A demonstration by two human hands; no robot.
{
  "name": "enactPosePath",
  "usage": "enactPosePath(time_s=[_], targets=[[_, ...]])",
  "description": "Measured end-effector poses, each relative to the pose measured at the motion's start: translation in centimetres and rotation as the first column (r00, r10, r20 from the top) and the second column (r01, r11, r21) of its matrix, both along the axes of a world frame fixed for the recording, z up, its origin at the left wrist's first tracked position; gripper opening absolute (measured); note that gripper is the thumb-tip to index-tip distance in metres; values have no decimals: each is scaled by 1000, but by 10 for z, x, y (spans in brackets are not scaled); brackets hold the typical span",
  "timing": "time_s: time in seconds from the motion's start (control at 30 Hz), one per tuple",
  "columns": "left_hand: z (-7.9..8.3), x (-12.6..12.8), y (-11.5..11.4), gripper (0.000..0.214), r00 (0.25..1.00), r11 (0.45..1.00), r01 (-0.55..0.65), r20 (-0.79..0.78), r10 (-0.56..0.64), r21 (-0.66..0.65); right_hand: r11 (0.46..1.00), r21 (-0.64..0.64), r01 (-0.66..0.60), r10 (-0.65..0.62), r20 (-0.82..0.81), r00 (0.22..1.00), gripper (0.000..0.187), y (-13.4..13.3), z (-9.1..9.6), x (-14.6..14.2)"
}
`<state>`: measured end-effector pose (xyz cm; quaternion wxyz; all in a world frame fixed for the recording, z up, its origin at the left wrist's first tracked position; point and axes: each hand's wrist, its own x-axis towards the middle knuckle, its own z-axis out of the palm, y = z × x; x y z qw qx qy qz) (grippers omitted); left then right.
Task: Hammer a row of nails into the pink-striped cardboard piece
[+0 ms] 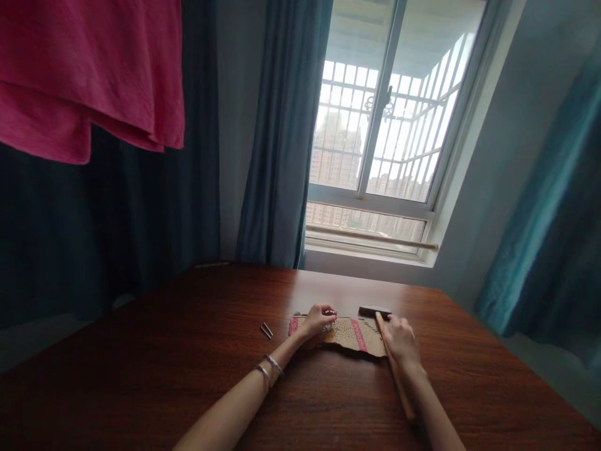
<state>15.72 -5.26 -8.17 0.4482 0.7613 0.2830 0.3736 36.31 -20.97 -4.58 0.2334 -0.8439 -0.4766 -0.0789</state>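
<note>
A flat brown cardboard piece (350, 335) with pink woven bands and rows of pale thread lies on the wooden table (188, 351). My left hand (319, 319) rests on its upper left part, fingers curled in a pinch over the threads. My right hand (399, 338) sits at its right edge, closed round a long wooden stick (381, 326) that runs back under my forearm. A small dark block (374, 311) lies just beyond the right hand. What the left fingers pinch is too small to name.
Two small thin metal pieces (266, 330) lie on the table left of the cardboard. Behind the table are blue curtains (282, 156) and a barred window (385, 125). Pink cloth (89, 75) hangs at the upper left.
</note>
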Motion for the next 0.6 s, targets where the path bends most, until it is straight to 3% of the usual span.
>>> enactPosePath(time_s=[0.17,0.33,0.6], targets=[[-2,0,2,21,999,1000,-21,-35,21,14,965,-260,24,-47,-83,995,48,-23,-16,5],[-3,0,3,23,1000,1000,-13,-18,13,18,947,-320,-24,13,-37,999,38,-21,-17,-6],[-6,0,4,23,1000,1000,-1,-21,1,23,947,-320,29,-41,-32,999,35,-22,-17,-5]])
